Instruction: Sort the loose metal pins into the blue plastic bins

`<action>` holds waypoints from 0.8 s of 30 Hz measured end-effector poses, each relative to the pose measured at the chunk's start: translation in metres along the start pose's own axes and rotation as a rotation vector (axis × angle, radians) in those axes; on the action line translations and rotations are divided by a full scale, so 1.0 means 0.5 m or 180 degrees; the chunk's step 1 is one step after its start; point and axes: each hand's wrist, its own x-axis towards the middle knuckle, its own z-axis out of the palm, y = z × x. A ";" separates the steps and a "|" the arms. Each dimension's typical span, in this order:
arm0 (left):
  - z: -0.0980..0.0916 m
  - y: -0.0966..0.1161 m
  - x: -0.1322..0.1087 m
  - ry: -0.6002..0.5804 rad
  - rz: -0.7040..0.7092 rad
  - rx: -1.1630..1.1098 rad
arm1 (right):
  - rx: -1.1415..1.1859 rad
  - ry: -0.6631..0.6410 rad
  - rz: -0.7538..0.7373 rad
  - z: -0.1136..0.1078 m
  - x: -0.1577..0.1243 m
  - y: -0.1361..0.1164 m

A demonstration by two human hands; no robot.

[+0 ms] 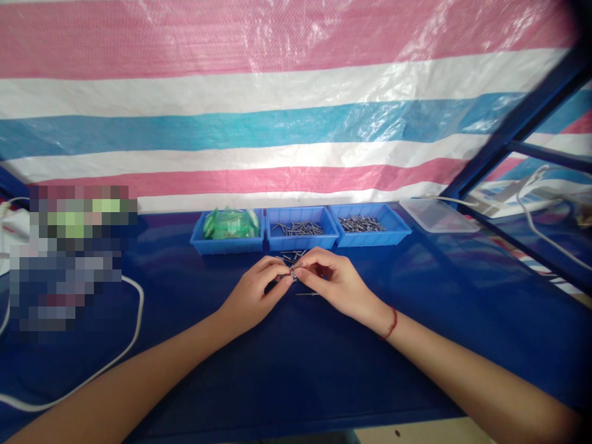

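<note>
My left hand (pixel 254 287) and my right hand (pixel 335 280) meet over the blue table, just in front of the bins. Both are closed in a pinch, thumb against forefinger, on a small shiny metal pin (pixel 293 271) that looks like a rivet; its exact shape is too small to make out. Behind and beneath the fingers lies a small pile of loose metal pins (pixel 291 256), partly hidden by my hands. A single thin pin (pixel 305 294) lies on the table close to my right hand.
Three blue bins stand in a row: the left bin (pixel 222 248) holds green plastic packets, the middle bin (pixel 303 242) and right bin (pixel 377 238) hold metal pins. A clear plastic lid (pixel 439 217) lies further right. A white cable (pixel 139 308) curves across the left side.
</note>
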 end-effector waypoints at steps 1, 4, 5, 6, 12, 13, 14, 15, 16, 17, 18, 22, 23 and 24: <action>0.000 0.000 0.000 -0.0012 0.0014 0.0016 | -0.0009 -0.0011 -0.0015 0.000 0.000 0.000; 0.000 -0.001 0.000 -0.0010 0.0001 0.0028 | -0.0009 -0.0004 -0.0032 0.000 -0.001 0.001; 0.000 0.000 0.000 -0.0006 -0.0016 0.0026 | -0.0005 -0.0005 -0.0036 0.001 -0.001 0.001; -0.001 0.000 -0.001 -0.0001 -0.0033 0.0020 | -0.0004 0.0001 -0.0039 0.001 -0.001 0.000; 0.000 0.000 -0.002 0.0112 -0.0120 -0.0008 | -0.0025 0.0014 -0.0041 0.001 0.000 -0.003; 0.000 0.000 -0.002 0.0141 -0.0121 -0.0005 | -0.0047 0.0019 -0.0059 0.001 0.000 -0.003; 0.000 -0.001 -0.002 0.0177 -0.0115 0.0004 | -0.0081 0.0028 -0.0078 0.001 0.000 -0.002; 0.000 -0.001 -0.002 0.0213 -0.0105 0.0021 | -0.0122 0.0035 -0.0096 0.001 0.001 -0.001; 0.000 -0.002 -0.002 0.0248 -0.0099 0.0045 | -0.0163 0.0039 -0.0115 0.001 0.001 0.001; 0.001 -0.002 -0.002 0.0278 -0.0092 0.0066 | -0.0202 0.0039 -0.0132 0.000 0.002 0.002; 0.001 -0.003 -0.002 0.0302 -0.0084 0.0079 | -0.0235 0.0035 -0.0146 0.000 0.002 0.003; 0.000 -0.003 -0.002 0.0367 -0.0041 0.0071 | -0.0389 -0.0021 -0.0223 -0.002 0.002 0.005; -0.001 -0.003 -0.002 0.0373 -0.0030 0.0066 | -0.0438 -0.0042 -0.0252 -0.002 0.002 0.005; -0.001 -0.002 -0.002 0.0377 -0.0026 0.0064 | -0.0484 -0.0060 -0.0285 -0.002 0.002 0.004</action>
